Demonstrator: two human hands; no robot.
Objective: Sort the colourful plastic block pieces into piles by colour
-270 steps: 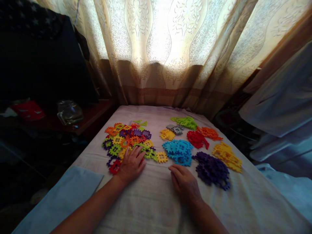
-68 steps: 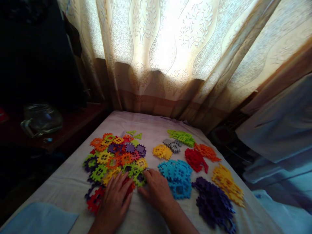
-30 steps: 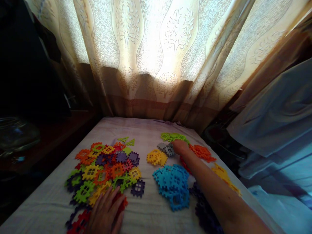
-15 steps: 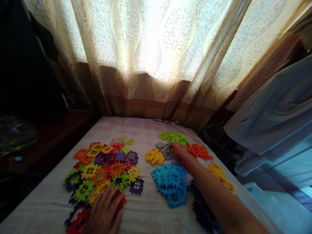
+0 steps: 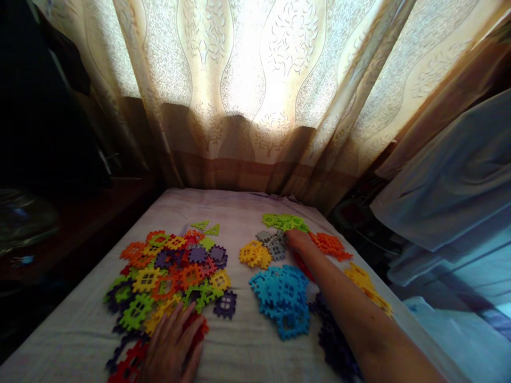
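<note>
My left hand (image 5: 172,343) lies flat with fingers stretched over the near edge of a mixed heap of plastic interlocking tiles (image 5: 163,287), touching red and orange ones. My right hand (image 5: 297,240) reaches far forward, its fingers curled down at the right side of a small group of grey tiles (image 5: 277,248). Whatever those fingertips hold is hidden. Light green tiles (image 5: 285,221) lie just beyond this hand, and red tiles (image 5: 304,266) show partly under its wrist. Left of the grey group is a small pile of yellow tiles (image 5: 254,254).
Blue tiles (image 5: 281,298) form a pile in the middle right. Dark purple tiles (image 5: 335,340) lie partly under my right forearm. Orange tiles (image 5: 330,246) and more yellow tiles (image 5: 368,287) line the right edge of the cloth-covered surface (image 5: 239,351). Curtains (image 5: 239,143) hang behind.
My right hand has shifted slightly right over the grey tiles, uncovering more of them. The left hand stays in place on the mixed heap.
</note>
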